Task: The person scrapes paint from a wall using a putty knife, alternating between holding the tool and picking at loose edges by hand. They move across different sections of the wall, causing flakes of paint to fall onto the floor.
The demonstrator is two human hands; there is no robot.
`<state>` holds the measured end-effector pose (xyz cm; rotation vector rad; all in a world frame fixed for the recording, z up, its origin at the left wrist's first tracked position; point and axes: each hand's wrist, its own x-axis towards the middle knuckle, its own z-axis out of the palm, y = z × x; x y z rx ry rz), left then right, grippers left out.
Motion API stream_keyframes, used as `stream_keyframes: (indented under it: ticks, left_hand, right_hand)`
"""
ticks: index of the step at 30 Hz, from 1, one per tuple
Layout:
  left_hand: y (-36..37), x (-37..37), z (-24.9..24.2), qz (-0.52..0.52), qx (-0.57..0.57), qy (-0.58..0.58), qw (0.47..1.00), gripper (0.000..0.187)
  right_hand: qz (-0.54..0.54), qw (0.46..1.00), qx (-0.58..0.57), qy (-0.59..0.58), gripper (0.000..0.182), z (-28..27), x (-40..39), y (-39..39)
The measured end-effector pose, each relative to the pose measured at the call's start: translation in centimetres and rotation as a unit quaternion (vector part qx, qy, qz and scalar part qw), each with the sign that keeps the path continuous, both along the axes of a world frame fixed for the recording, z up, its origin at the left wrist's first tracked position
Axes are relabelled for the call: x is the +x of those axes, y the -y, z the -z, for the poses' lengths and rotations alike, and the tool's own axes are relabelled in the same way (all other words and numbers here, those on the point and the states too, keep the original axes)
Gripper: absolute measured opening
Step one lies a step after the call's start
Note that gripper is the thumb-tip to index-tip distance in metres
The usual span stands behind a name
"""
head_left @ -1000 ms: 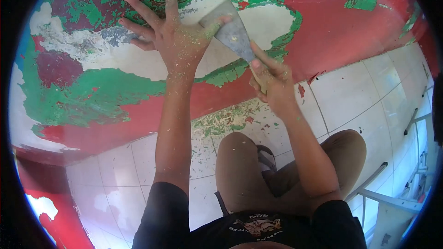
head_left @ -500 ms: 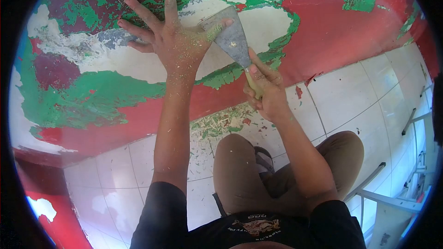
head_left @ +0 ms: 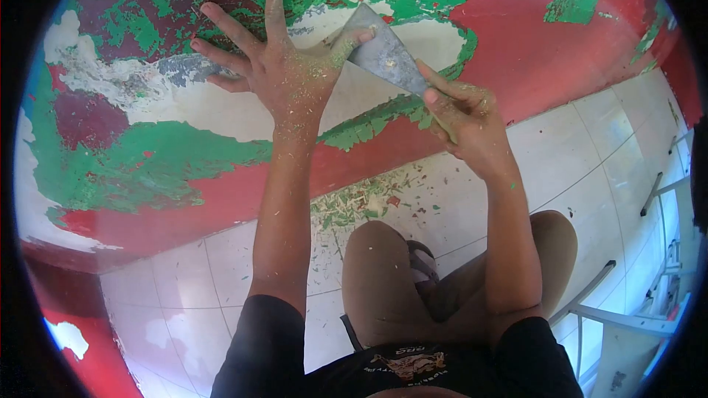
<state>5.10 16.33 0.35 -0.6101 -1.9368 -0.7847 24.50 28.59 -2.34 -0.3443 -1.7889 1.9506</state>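
My left hand (head_left: 291, 77) is spread out with its fingers apart in front of the painted wall (head_left: 531, 37), and flecks of paint dust its back. Its thumb rests on the metal blade of a scraper (head_left: 387, 55). My right hand (head_left: 476, 121) is closed around the scraper's handle, which is mostly hidden by the fingers. The wide end of the blade points up and left, over a bare whitish patch (head_left: 361, 103) ringed by flaking green paint. Red and dark maroon paint show around it.
Paint chips (head_left: 358, 199) lie scattered on the white tiled floor (head_left: 560, 140) along the wall's foot. My bent knees (head_left: 376, 265) are just below. A metal ladder-like frame (head_left: 627, 320) stands at the lower right.
My right hand has moved right and slightly up, swinging the scraper to a flatter slant. The left hand stays nearly in place, its thumb still at the blade.
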Motion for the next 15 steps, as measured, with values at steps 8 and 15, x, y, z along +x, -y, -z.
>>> stream_keyframes:
  ticks: [8, 15]
  left_hand:
    - [0.1, 0.7, -0.3, -0.023, -0.031, 0.011, 0.999, 0.131]
    - [-0.1, 0.1, 0.1, -0.019, -0.031, -0.029, 0.999, 0.128]
  right_hand:
    - [-0.023, 0.994, -0.104, -0.017, 0.050, 3.0, -0.3, 0.7]
    - [-0.038, 0.994, -0.092, -0.051, 0.048, 4.4, -0.9, 0.5]
